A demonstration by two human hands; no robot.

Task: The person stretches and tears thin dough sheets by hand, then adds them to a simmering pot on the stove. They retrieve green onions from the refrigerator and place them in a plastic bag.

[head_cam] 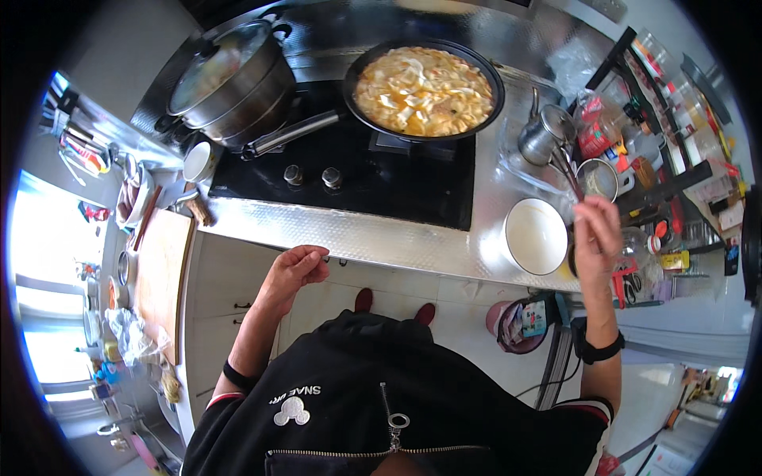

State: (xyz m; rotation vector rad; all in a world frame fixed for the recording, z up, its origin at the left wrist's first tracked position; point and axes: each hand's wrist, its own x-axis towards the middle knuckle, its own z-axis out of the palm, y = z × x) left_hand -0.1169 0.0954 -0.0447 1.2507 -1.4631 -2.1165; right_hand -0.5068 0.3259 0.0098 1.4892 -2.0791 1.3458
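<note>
My right hand [597,229] is shut on a pair of chopsticks [568,175], over the counter to the right of an empty white bowl [536,237]. The chopstick tips are near a metal pot with a spout [546,135]. My left hand [302,265] hangs by the counter's front edge with curled fingers and nothing visible in it. A black frying pan [424,135] full of an egg-like food in broth [425,92] stands on the hob's right side. On the left side stands a steel steamer pot [250,98] with a glass lid.
At the left are a wooden cutting board [164,262], a small white bowl [198,162] and a plastic bag [134,333]. A rack with bottles and jars [601,128] lines the right wall, with a strainer [597,180] before it. A pink bin [503,321] stands on the floor.
</note>
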